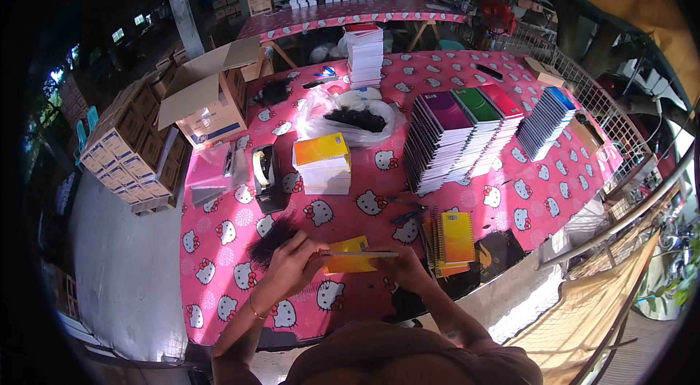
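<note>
Pink cat-face tablecloth (343,226) right across the table, sunlight cutting over it! Ahead of the left hand (297,262), a carton (211,109) shows blue printing; beyond the right hand (402,265), purple-covered notebooks (440,109) carry small pale label blocks, their lettering too tiny to make out. And between the two hands, low over the cloth, it's a yellow notebook (351,264), edge-on to us, a printed patch on its cover. Left fingers pinch its left end, wrist bent inward, bracelet (258,310) below; right fingers clamp the other end, forearm angling in from the lower right. Just left of the left hand, black binding wires (271,241); just right of the right hand, yellow spiral notebooks (457,238).
</note>
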